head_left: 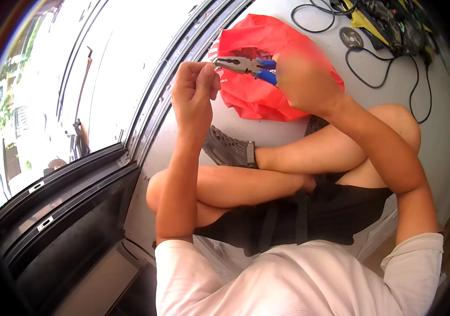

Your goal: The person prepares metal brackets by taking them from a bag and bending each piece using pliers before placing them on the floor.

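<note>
Pliers [248, 66] in right hand [305, 78], jaws just beside left hand [193, 87].

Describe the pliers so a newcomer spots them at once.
Find the large red bag beyond the crossed legs. In front of it in the view, the right hand holds the pliers, their grey metal head pointing toward the left hand. Blue grips set them apart from the red behind.
</note>
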Demonstrator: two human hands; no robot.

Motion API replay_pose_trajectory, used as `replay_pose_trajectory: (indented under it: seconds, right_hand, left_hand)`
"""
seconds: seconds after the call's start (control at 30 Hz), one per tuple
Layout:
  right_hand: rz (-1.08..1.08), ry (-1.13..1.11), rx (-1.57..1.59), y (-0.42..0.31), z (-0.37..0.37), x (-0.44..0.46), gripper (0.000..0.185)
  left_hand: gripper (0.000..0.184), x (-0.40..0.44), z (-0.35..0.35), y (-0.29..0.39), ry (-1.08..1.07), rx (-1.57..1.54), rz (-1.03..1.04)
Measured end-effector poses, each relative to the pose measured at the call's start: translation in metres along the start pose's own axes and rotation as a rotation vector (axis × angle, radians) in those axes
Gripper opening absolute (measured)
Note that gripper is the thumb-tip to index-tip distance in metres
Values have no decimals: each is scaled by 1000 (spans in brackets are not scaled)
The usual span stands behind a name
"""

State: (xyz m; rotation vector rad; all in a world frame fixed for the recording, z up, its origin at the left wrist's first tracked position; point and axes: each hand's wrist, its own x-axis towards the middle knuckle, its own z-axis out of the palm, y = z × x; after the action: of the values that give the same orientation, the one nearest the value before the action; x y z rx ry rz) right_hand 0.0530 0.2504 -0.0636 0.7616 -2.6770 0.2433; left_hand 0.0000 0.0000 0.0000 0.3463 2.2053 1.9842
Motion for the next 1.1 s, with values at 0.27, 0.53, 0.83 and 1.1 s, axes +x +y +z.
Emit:
replay_pose_trajectory:
  seconds: [0.27,0.53,0.83,1.1]
  right_hand:
    - [340,126,260,-14,-21,14,43]
    - [287,145,169,-10,-33,13,50]
    - [287,204,168,-15,-28,9,51]
    - [307,55,173,-17,-47,8,42]
  left_hand:
    - [15,1,9,0,137,128,93]
    - [14,-7,10,6,127,269,125]
    - [8,-12,-3,0,109,572,189]
    - [10,-12,6,14,56,466,216]
